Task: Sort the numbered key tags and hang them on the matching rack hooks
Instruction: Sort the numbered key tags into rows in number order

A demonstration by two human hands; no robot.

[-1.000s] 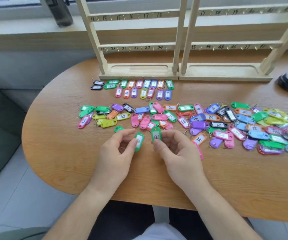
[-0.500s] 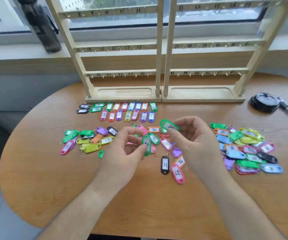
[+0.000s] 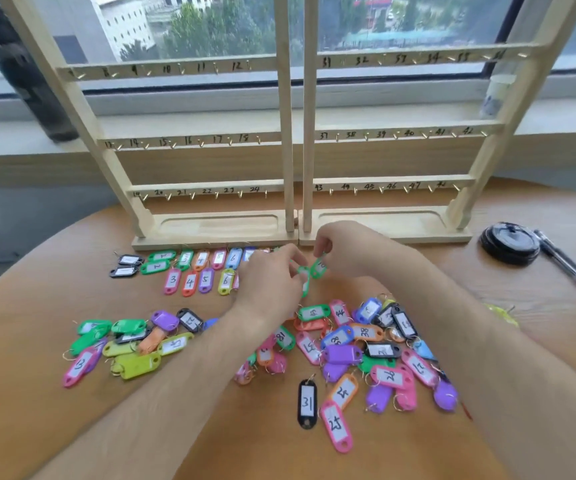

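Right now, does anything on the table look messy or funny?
Yes. The loose tags lie in a jumbled pile, some overlapping, some blank side up, unlike the neat rows by the rack. The black 31 tag lies just off the pile's front. No visible hook holds a tag.

Daylight is pouring in through the window [image 3: 210, 29] behind the rack [image 3: 290, 133], soft and even, and the table [image 3: 54, 427] glows a warm orange. Shadows stay faint, just thin dark rims under the key tags [image 3: 342, 355]. There's motion blur up the middle. The left hand [image 3: 269, 285] and right hand [image 3: 345, 251] are smeared, and the green tags [image 3: 318, 267] pinched in the fingers [image 3: 323, 241] are too blurred to read. The dark bottle [image 3: 27, 74] at far left is soft as well. Wide-angle distortion splays the rack's outer uprights and bows the table's edge. Close in, the black 31 tag [image 3: 306, 403] reads crisp.
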